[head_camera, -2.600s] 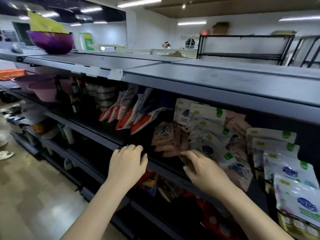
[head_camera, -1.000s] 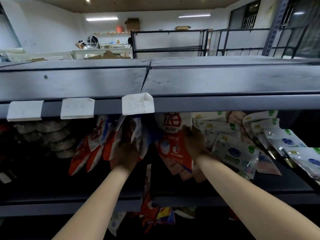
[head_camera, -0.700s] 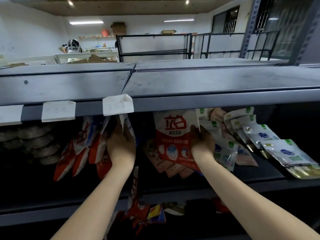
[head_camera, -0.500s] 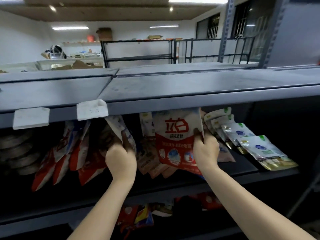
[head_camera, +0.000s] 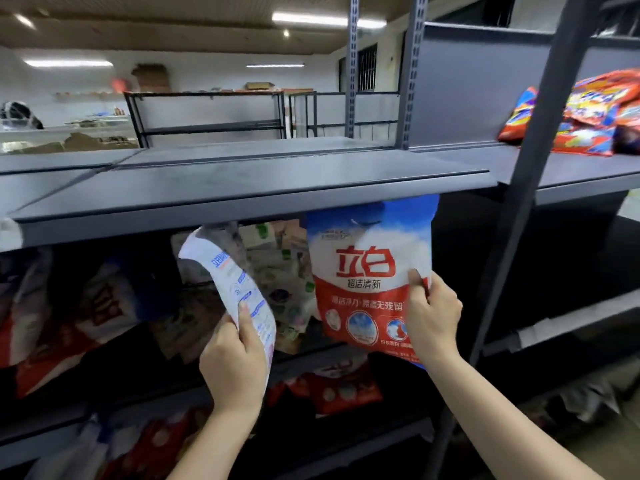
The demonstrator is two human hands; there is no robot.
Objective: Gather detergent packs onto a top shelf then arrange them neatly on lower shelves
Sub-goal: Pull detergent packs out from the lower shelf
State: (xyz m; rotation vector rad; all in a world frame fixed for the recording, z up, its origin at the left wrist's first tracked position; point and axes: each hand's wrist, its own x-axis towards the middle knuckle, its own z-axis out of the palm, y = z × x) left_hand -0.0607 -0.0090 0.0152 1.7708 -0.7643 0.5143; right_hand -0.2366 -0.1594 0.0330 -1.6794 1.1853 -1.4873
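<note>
The right hand (head_camera: 431,318) pinched the right edge of a red-and-white pack (head_camera: 367,282), held upright just below the front edge of the top shelf (head_camera: 242,188). The left hand (head_camera: 233,362) gripped a white pack (head_camera: 239,289) that curled up toward the same edge. More packs (head_camera: 280,271) lay behind them on the lower shelf (head_camera: 156,393). Red bags (head_camera: 588,123) sat on the neighbouring shelf's right end.

Both packs now sit clear of the shelf pile: the right hand (head_camera: 433,317) holds the red-and-white pack (head_camera: 367,271) nearer, the left hand (head_camera: 235,362) the white pack (head_camera: 239,289).
</note>
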